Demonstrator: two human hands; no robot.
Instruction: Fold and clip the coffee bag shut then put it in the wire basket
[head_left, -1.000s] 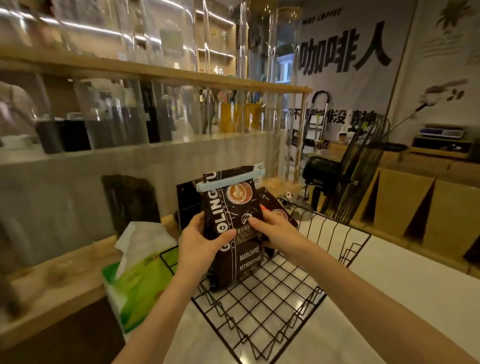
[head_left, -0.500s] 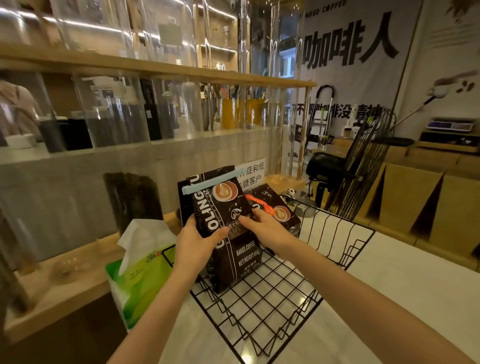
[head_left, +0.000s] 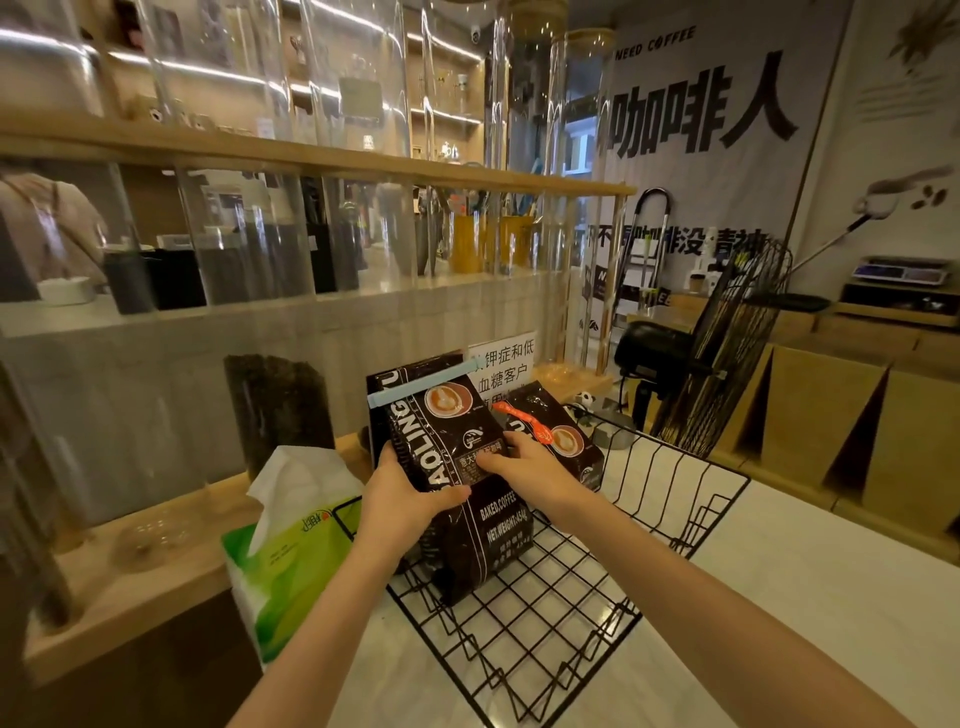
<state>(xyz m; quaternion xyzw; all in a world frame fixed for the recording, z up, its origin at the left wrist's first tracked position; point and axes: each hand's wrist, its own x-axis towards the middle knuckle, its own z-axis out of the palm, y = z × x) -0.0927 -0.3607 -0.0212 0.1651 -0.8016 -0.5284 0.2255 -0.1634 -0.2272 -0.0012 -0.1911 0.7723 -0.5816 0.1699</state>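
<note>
Both hands gripping coffee bag (head_left: 470, 483): left hand (head_left: 402, 501) clasping its left edge, right hand (head_left: 524, 467) on its front. Bag upright, bottom down in wire basket (head_left: 675, 499) on white tabletop (head_left: 831, 587), blue clip (head_left: 421, 383) across folded top. Second bag (head_left: 558, 431) with orange clip (head_left: 519, 418) just behind, tissue pack (head_left: 291, 561) left of basket.

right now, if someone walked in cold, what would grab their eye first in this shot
Centre frame, both hands, left hand and right hand, grip a black coffee bag standing upright in the black wire basket, a pale blue clip across its folded top. A second bag with an orange clip leans just behind, and a green tissue pack sits to the left.
</note>
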